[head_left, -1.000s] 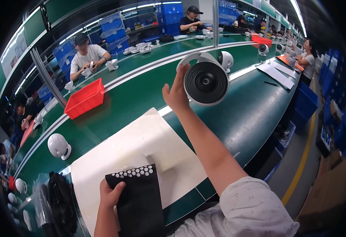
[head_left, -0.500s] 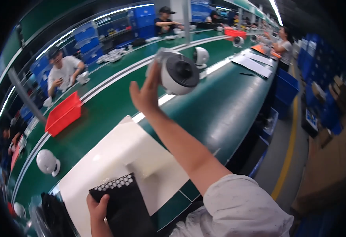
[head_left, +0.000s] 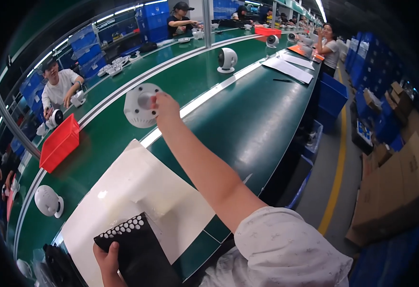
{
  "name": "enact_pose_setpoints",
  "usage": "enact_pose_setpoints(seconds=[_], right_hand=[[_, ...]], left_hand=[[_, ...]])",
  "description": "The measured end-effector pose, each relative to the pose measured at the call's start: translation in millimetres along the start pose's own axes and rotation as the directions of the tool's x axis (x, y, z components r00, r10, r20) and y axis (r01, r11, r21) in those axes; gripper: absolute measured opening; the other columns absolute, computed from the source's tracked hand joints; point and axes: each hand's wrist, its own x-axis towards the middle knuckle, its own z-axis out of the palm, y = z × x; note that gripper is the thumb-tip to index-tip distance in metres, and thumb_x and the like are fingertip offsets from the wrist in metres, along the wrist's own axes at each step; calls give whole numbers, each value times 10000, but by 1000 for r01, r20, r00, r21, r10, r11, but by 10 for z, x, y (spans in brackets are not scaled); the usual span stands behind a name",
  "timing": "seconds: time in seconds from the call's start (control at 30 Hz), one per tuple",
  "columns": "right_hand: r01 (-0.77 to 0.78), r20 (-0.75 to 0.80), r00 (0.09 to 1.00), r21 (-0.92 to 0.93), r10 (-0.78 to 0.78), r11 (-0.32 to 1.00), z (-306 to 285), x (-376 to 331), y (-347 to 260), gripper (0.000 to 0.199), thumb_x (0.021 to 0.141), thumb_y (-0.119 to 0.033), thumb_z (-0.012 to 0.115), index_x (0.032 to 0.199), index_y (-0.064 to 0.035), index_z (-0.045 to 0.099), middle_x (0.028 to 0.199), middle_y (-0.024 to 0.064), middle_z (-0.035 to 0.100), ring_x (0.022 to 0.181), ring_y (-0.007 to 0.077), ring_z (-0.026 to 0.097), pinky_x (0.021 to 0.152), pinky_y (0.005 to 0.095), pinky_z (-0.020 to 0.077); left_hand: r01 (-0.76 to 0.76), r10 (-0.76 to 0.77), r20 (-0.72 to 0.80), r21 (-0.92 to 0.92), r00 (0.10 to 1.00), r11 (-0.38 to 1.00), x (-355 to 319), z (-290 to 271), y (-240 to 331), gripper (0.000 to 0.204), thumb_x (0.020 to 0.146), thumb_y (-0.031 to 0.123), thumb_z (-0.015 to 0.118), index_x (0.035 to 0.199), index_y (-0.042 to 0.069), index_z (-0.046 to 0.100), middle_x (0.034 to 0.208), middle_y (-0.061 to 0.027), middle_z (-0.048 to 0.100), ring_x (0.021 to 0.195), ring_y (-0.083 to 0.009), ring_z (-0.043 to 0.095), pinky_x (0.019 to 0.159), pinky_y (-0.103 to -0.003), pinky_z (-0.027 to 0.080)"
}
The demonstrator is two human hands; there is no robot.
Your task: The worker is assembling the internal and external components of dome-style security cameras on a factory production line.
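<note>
A white rounded camera (head_left: 137, 107) is raised over the green conveyor, its underside with several small dark dots facing me. My right hand (head_left: 167, 111) grips it by the base, fingers closed at the right edge. At the lower left my left hand (head_left: 106, 258) pinches a black sheet (head_left: 145, 256) between thumb and fingers. Rows of round white dots line the sheet's top edge. Beneath the sheet lies a cream-white board (head_left: 118, 193) on the green surface.
Similar white cameras stand upright on the conveyor, one farther off (head_left: 227, 60) and one at the left (head_left: 48, 201). A red bin (head_left: 60, 143) sits beyond the board. White papers (head_left: 288, 70) lie far right. Co-workers (head_left: 61, 86) sit across the line; cardboard boxes (head_left: 386, 191) stand right.
My right hand has turned the camera from its dark lens side to its underside and shifted it left. The left hand keeps hold of the black sheet. The view has shifted slightly.
</note>
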Motion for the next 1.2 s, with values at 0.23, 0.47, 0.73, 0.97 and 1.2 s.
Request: enact_pose_setpoints(seconds=[0.23, 0.47, 0.73, 0.97, 1.2], right_hand=[[21, 160, 987, -81, -8, 996, 116, -211, -152, 197, 827, -219, 484, 899, -48, 548, 641, -5, 509, 506, 57, 417, 482, 207, 342], [121, 416, 909, -181, -36, 976, 261, -475, -310, 233, 830, -279, 503, 840, -54, 562, 638, -2, 526, 476, 60, 411, 469, 198, 311], [52, 797, 589, -205, 136, 978, 419, -856, -151, 171, 814, -163, 531, 895, -26, 592, 629, 8, 517, 438, 71, 482, 389, 196, 377], [381, 948, 289, -244, 136, 892, 593, -2050, -386, 408, 749, -371, 589, 512, -41, 546, 458, 34, 508, 407, 129, 485, 401, 274, 328], [649, 972, 233, -123, -42, 751, 495, -2108, -481, 302, 728, -281, 542, 506, -79, 572, 460, 56, 502, 429, 215, 499, 411, 290, 343]], left_hand=[[-35, 33, -39, -33, 999, 999, -15, 40, 83, 346, 715, 167, 643, 971, -23, 508, 899, -52, 558, 825, -124, 505, 756, -251, 390], [63, -63, -44, 10, 997, 998, 119, 18, 114, 511, 705, 140, 612, 1155, -8, 418, 1080, -107, 452, 982, -171, 430, 881, -287, 310], [-148, 284, -223, 481, 933, 864, 155, -63, 129, 553, 836, 257, 428, 1320, 105, 207, 1371, -77, 186, 1259, -245, 185, 1017, -384, 120], [-440, 441, -329, 83, 835, 894, 56, 240, 828, 773, 810, 592, 231, 1321, 17, 147, 1380, -127, 132, 1261, -261, 166, 1020, -377, 139], [-270, 211, -624, 0, 753, 963, -19, -119, 388, 678, 825, 542, 270, 1163, -34, 383, 1090, -181, 461, 1008, -281, 449, 846, -389, 373]])
